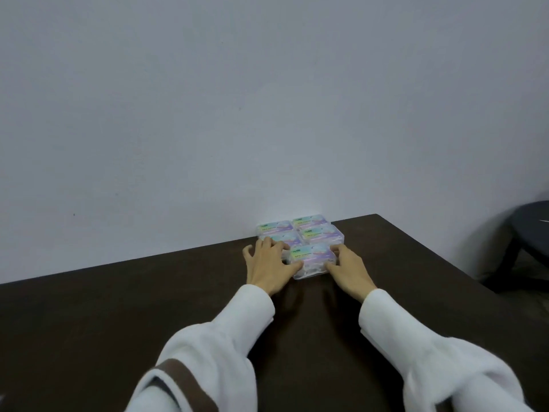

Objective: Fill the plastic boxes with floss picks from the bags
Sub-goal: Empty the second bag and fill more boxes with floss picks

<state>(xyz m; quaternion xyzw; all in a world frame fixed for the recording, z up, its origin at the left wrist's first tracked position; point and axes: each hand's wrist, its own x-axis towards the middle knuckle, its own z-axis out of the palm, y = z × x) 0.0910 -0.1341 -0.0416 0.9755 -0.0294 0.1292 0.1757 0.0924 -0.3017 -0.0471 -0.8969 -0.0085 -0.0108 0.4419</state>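
- Nearest plastic box (pixel 312 261) — lid closed, resting on the dark table (pixel 118 322), touching the group behind it.
- Left hand (pixel 269 264) — thumb against the box's left front corner, fingers spread over a rear box (pixel 282 237).
- Right hand (pixel 347 267) — thumb and fingers curled round the box's right end.
- Four rear boxes (pixel 322 234) — packed two by two against the wall (pixel 267 99).
- Table edge — right side falls away near a dark stool (pixel 525 233); broad bare surface lies toward the person's white sleeves (pixel 237 328).
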